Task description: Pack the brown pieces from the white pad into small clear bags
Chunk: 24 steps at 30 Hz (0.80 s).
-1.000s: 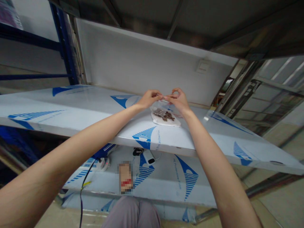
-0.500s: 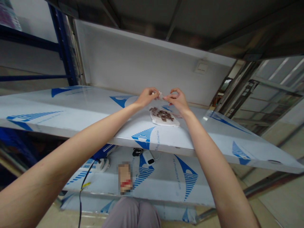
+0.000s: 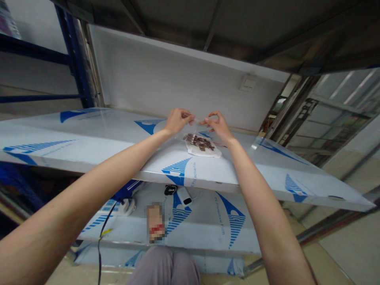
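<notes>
Both my arms reach out over a steel table (image 3: 89, 136) covered in white film with blue print. My left hand (image 3: 176, 120) and my right hand (image 3: 216, 123) each pinch the top edge of a small clear plastic bag (image 3: 198, 120) held between them, just above the tabletop. Right below the hands lies a white sheet (image 3: 204, 149) with several small dark brown parts (image 3: 198, 142) heaped on it.
A white back panel (image 3: 166, 75) with a wall switch (image 3: 247, 83) rises behind the table. A lower shelf (image 3: 208, 225) carries a power strip (image 3: 126, 206), a cable and a small white device (image 3: 184, 196). Blue racking (image 3: 67, 51) stands at left, metal frames at right.
The hands have drawn a little apart along the bag's top edge. The view has shifted slightly, so everything sits a bit further left.
</notes>
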### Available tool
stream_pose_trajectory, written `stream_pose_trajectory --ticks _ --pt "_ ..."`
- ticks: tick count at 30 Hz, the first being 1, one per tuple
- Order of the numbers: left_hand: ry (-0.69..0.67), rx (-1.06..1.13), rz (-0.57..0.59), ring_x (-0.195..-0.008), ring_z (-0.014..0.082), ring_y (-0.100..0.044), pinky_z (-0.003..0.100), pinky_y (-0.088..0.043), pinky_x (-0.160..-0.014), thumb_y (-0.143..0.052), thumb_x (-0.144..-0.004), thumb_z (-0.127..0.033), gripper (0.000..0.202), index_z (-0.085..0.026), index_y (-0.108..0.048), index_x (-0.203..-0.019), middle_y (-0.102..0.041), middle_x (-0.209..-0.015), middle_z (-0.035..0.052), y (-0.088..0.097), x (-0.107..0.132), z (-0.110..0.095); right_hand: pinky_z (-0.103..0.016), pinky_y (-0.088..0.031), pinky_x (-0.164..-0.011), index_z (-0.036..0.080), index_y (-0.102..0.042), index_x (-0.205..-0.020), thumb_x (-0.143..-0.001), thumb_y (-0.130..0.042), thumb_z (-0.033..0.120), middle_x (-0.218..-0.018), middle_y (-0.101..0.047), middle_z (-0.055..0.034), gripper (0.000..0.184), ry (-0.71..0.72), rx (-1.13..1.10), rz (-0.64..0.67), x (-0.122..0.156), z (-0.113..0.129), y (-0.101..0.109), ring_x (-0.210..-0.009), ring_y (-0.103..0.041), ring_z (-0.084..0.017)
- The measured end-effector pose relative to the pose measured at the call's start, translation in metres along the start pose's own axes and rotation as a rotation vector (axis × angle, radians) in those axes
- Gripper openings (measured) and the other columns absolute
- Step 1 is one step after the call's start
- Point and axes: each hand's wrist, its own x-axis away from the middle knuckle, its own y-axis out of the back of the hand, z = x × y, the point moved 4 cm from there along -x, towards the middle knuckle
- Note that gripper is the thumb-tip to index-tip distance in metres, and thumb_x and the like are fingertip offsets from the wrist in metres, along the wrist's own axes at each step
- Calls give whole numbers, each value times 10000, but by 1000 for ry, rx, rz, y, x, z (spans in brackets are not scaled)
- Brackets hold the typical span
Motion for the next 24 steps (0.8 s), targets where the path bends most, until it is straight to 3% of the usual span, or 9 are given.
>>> stream_pose_trajectory --ticks 3,5,7,9,12,14,20,22,24 --pt "73 -278 -248 -879 208 -616 308 -419 -779 -450 -930 -300 288 -160 -701 -923 -717 -914 76 24 -5 16 -403 -463 -919 221 -529 -1226 -885 -502 254 -1114 -695 -88 344 -33 456 -25 6 -5 16 -1067 -627 -233" --pt "98 -392 -308 -987 233 -589 342 -391 -837 -360 -969 -313 361 -164 -675 -1064 -692 -1047 104 37 -5 26 -418 -428 -971 202 -581 -1240 -876 -512 212 -1206 -661 -112 371 -106 755 46 11 -11 23 -1157 -584 -268" --pt "81 -551 -216 -1061 239 -559 352 -367 -871 -266 -991 -289 431 -140 -640 -1145 -665 -1117 131 41 -4 31 -395 -431 -969 182 -626 -1218 -861 -538 202 -1245 -638 -126 368 -187 944 167 16 -17 27 -1187 -567 -280" --pt "64 -721 -3 -1087 259 -552 358 -364 -878 -231 -996 -297 477 -102 -649 -1119 -660 -1112 165 33 0 36 -359 -456 -928 189 -671 -1163 -850 -564 216 -1216 -657 -121 332 -262 1033 282 21 -24 28 -1158 -590 -272" --pt "98 -828 303 -1069 283 -576 354 -379 -878 -289 -977 -424 506 -115 -685 -1046 -683 -1029 177 17 8 43 -323 -487 -849 208 -726 -1052 -836 -591 238 -1134 -699 -104 256 -317 1037 366 22 -35 29 -1088 -634 -265" --pt "112 -813 384 -1045 273 -597 333 -393 -873 -353 -946 -484 475 -165 -696 -1028 -698 -971 146 10 11 46 -313 -499 -810 207 -749 -973 -807 -633 254 -1062 -724 -104 208 -299 985 338 21 -41 31 -1029 -662 -265" --pt "50 -800 302 -930 292 -644 318 -429 -778 -417 -908 -305 371 -92 -714 -845 -698 -878 192 9 6 41 -371 -510 -783 211 -763 -744 -697 -737 255 -840 -750 -115 69 -233 780 10 14 -44 44 -891 -693 -296" --pt "-8 -659 261 -898 282 -646 325 -425 -777 -446 -904 -340 359 -105 -710 -841 -702 -870 175 6 6 32 -382 -506 -795 208 -764 -779 -741 -698 301 -866 -751 -114 121 -163 611 -136 10 -35 44 -894 -689 -288" --pt "-80 -411 270 -855 242 -643 307 -425 -766 -489 -892 -400 342 -136 -703 -851 -712 -875 131 -4 7 20 -378 -506 -803 195 -761 -844 -768 -665 359 -911 -751 -106 205 -86 370 -201 5 -25 38 -893 -688 -268"
